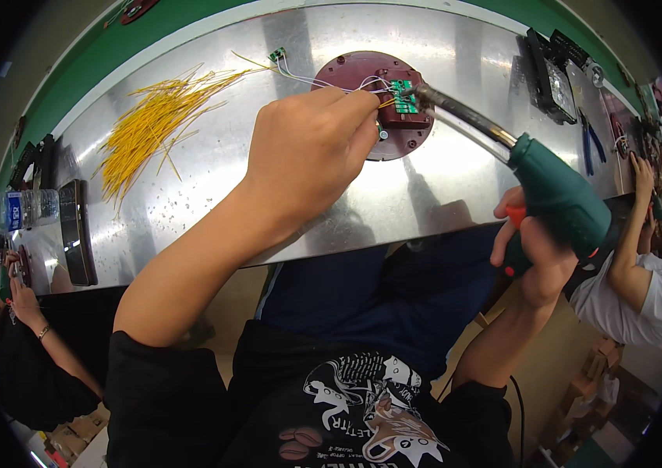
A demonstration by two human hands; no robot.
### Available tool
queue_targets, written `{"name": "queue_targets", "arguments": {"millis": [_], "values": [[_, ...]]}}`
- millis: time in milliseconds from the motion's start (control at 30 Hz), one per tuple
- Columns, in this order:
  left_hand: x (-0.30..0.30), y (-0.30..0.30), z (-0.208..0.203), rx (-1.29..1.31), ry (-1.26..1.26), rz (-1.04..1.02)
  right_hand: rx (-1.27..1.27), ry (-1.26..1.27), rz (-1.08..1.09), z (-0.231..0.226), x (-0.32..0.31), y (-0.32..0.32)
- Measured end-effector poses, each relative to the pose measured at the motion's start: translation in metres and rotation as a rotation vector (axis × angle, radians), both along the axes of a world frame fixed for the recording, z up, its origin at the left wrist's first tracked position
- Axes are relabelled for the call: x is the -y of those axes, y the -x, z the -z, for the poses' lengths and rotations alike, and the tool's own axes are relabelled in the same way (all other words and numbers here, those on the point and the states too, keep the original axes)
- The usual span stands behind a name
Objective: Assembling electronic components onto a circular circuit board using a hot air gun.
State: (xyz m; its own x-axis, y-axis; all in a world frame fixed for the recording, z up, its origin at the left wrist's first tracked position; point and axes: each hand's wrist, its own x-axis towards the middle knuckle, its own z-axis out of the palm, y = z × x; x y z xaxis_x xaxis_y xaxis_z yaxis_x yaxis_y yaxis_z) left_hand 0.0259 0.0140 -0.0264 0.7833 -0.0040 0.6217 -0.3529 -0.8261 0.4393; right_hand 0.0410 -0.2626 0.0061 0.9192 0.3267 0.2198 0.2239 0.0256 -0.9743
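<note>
My right hand (538,242) is wrapped around the grip of a dark green soldering gun (561,191), its fingers near the red trigger. The gun's tip reaches the green circuit board (403,97) in a raised housing on a round maroon base (346,69). My left hand (319,140) is closed in a pinch over the base, with a short bit of yellow wire (385,103) showing between its fingertips and the board. White wires (307,79) run from the board to a small green board (277,54) on the left. My left hand hides part of the base.
A loose pile of yellow wires (152,129) lies left on the metal table (471,148). Near the left edge are a phone (76,232) and a plastic bottle (27,210) on its side. Blue-handled pliers (591,144) and a black case (551,78) lie right. Other people work at both sides.
</note>
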Motion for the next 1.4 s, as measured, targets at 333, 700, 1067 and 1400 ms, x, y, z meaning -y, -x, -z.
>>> {"name": "queue_targets", "arguments": {"millis": [333, 700, 1067, 1400], "values": [[0.000, 0.000, -0.001, -0.011, 0.025, 0.008, -0.043, 0.054, -0.023, 0.002, 0.001, 0.001], [-0.001, 0.000, 0.001, -0.013, 0.006, -0.003, -0.093, 0.032, -0.015, -0.005, -0.001, -0.004], [0.000, 0.000, 0.001, -0.008, -0.013, 0.012, 0.026, -0.141, 0.065, -0.005, -0.006, -0.047], [0.001, 0.001, 0.000, -0.037, -0.046, 0.010, 0.048, -0.200, 0.051, 0.014, -0.009, -0.049]]}}
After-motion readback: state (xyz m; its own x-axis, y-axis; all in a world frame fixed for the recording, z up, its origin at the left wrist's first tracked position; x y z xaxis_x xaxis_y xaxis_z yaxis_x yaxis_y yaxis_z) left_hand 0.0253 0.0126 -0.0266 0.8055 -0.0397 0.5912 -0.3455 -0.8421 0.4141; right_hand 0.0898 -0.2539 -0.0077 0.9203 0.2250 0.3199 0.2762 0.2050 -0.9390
